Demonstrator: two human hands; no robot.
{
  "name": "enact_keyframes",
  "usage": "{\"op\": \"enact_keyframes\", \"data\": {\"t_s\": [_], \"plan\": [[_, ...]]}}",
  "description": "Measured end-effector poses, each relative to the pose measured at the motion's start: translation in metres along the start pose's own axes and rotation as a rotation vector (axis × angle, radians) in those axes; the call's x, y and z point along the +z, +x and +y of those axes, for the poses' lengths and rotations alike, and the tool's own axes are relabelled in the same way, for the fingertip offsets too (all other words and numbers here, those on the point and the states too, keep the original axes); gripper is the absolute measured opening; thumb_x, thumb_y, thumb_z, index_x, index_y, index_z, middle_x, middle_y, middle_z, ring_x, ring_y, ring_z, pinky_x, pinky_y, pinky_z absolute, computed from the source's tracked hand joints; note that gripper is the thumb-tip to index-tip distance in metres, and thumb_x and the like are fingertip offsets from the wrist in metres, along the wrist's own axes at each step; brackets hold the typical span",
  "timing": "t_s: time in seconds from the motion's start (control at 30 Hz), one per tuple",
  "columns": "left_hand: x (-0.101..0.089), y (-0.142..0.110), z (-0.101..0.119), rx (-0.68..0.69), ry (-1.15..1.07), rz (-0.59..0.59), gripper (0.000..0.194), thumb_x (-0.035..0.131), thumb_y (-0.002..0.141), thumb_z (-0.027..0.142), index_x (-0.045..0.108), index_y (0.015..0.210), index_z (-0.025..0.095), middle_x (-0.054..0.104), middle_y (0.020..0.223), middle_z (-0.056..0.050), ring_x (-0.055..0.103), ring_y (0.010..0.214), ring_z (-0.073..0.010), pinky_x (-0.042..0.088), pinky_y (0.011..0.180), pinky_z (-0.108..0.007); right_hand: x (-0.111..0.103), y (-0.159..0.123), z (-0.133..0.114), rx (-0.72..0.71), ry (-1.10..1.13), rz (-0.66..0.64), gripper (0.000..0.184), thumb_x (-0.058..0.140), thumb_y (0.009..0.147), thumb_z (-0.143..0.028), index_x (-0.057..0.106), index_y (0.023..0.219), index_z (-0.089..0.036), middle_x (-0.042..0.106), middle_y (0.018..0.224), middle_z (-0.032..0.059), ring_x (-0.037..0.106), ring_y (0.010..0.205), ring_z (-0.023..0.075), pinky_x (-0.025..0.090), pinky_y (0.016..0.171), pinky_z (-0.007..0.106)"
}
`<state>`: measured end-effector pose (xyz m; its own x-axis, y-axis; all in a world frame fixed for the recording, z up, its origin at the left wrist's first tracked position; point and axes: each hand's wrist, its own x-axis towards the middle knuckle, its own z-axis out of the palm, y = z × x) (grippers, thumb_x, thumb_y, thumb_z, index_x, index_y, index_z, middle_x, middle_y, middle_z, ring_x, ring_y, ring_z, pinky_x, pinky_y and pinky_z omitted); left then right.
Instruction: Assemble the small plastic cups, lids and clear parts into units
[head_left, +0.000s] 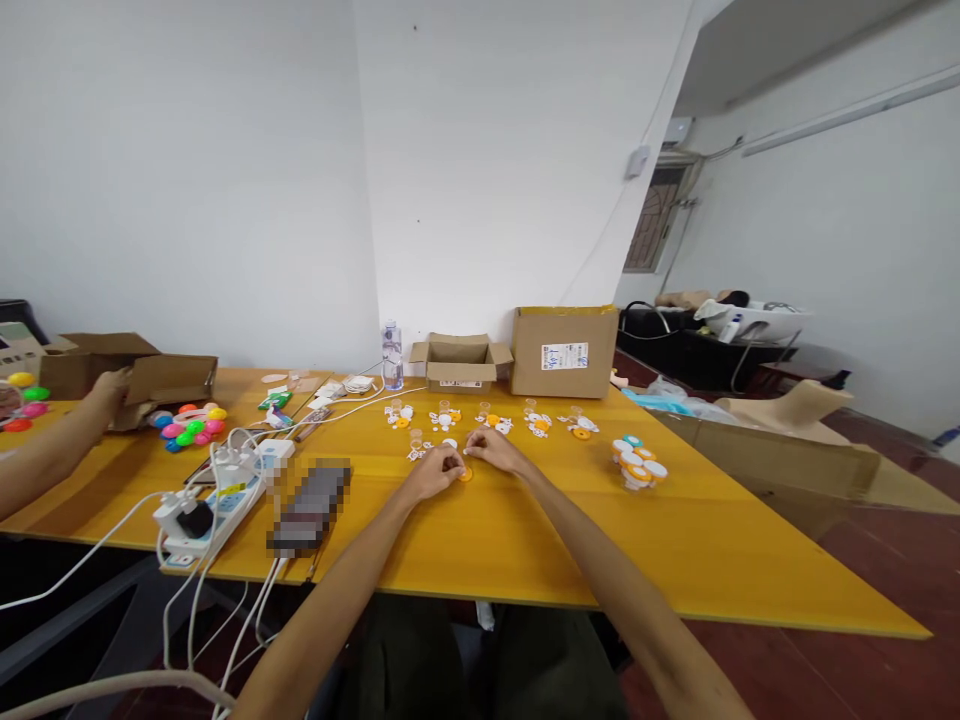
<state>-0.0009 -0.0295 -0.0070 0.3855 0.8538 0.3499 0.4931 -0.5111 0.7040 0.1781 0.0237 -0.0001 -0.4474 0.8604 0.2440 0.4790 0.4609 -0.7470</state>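
Observation:
Low over the table, my left hand (439, 472) is closed, its fingertips at the edge of a round orange disc (466, 475). My right hand (493, 450) is pinched just right of it, with a small white piece (468, 450) at its fingertips. The piece's exact kind is too small to tell. Beyond my hands lie several little groups of parts, each with a clear cup (416, 438), white bits and an orange disc (581, 434). A white disc (449, 443) shows behind my left hand. To the right stands a cluster of round orange-and-white capped items (637, 462).
An open carton (459, 362), a larger box (564, 352) and a water bottle (391, 355) line the back. Left are a power strip (229, 500) with cables, a blurred dark device (311, 508) and colourful balls (189, 428). Another person's hand (111, 388) reaches into a carton.

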Motion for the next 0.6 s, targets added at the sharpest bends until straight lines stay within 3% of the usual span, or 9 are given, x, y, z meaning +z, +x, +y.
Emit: {"op": "enact_keyframes", "data": {"t_s": [0.4, 0.6], "plan": [[-0.005, -0.004, -0.001, 0.065, 0.048, -0.053, 0.007, 0.06, 0.076, 0.02, 0.064, 0.081, 0.019, 0.062, 0.082, -0.001, 0.056, 0.076, -0.015, 0.046, 0.074, -0.027, 0.014, -0.021, 0.011, -0.051, 0.089, 0.149, 0.01, 0.057, 0.078, -0.027, 0.064, 0.08, -0.02, 0.068, 0.086, 0.004, 0.062, 0.085, 0.0193, 0.047, 0.084, 0.034], [-0.006, -0.005, -0.001, 0.099, 0.089, -0.064, 0.006, 0.061, 0.075, 0.017, 0.063, 0.08, 0.02, 0.06, 0.086, -0.002, 0.055, 0.081, -0.0158, 0.046, 0.079, -0.029, 0.014, -0.041, 0.008, -0.092, 0.099, 0.122, 0.014, 0.056, 0.082, -0.031, 0.065, 0.084, -0.02, 0.068, 0.091, 0.0047, 0.061, 0.087, 0.019, 0.048, 0.084, 0.034]]}}
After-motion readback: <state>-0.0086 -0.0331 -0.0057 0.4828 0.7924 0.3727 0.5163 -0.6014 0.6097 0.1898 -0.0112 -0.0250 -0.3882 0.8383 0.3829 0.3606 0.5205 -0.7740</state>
